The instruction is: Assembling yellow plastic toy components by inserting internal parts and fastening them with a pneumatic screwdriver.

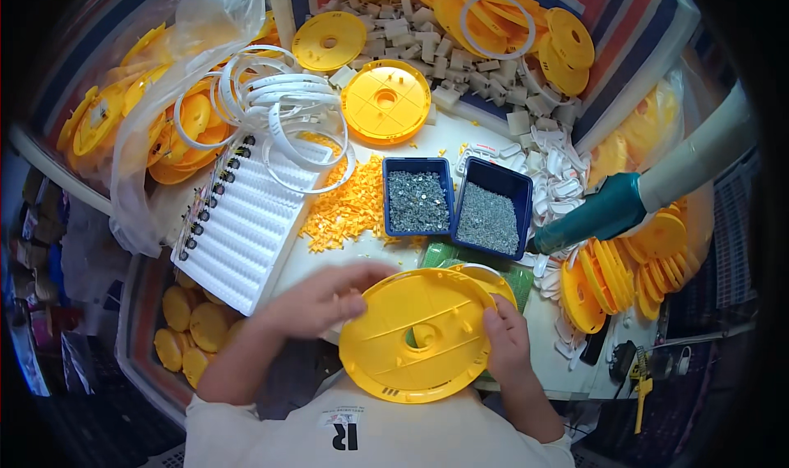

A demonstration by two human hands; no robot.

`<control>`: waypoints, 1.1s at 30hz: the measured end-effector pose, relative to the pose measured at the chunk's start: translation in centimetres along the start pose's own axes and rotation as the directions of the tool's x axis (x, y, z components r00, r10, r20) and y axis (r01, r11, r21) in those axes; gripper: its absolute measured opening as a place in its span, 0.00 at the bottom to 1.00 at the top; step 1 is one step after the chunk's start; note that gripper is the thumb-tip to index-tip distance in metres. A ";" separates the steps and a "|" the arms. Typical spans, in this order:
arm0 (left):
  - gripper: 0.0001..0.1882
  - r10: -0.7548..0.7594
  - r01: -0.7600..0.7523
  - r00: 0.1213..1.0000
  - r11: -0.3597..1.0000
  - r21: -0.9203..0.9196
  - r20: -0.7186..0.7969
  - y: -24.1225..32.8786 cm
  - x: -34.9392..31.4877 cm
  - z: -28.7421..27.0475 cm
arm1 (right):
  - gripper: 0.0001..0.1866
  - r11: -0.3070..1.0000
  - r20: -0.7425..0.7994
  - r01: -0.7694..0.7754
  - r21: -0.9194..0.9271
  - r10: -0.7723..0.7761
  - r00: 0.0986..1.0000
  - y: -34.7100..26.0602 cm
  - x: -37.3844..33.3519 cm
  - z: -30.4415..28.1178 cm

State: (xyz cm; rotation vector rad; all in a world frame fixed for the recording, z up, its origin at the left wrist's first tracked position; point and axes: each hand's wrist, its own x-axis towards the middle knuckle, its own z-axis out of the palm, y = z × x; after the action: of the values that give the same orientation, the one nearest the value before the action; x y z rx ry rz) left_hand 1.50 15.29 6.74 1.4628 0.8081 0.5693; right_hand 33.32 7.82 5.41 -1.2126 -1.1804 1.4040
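A large round yellow plastic disc (394, 312), with ribs and a hole in its middle, is held tilted in front of my chest. My right hand (509, 341) grips its right rim, with the thumb on the near face. At the disc's upper left edge is my left hand (329, 299), slightly blurred, with fingers stretched out and thumb apart; some fingertips are hidden by the rim. Behind the held disc, part of another yellow round piece (486, 277) shows above a green mat (519, 283).
Two blue bins (450, 184) of small metal parts stand beyond the disc. Loose yellow bits (349, 205), a white ridged tray (246, 221) and white rings (288, 86) lie left. A green-and-white pipe-like arm (608, 209) reaches in from the right, above stacked yellow discs (596, 279).
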 end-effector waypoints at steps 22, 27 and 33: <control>0.21 0.508 -0.456 0.216 0.808 0.374 -0.834 6.0 9.3 -23.2 | 0.23 0.976 -0.200 -0.021 0.215 0.065 0.978 3.1 -2.1 -1.1; 0.20 0.370 -0.614 0.212 0.770 0.171 -0.904 6.2 7.2 -18.8 | 0.23 0.986 -0.194 0.020 0.165 0.013 0.981 2.6 -1.2 -0.8; 0.12 0.316 -0.237 0.932 0.903 0.360 -0.180 6.2 4.4 -6.7 | 0.22 0.988 -0.129 -0.015 0.153 0.035 0.991 2.2 -0.9 -0.8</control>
State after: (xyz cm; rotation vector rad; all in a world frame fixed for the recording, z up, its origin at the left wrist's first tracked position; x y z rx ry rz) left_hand -0.04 23.24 12.80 1.8658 0.9173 0.8675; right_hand 34.09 6.70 3.31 -1.1966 -0.9528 1.3838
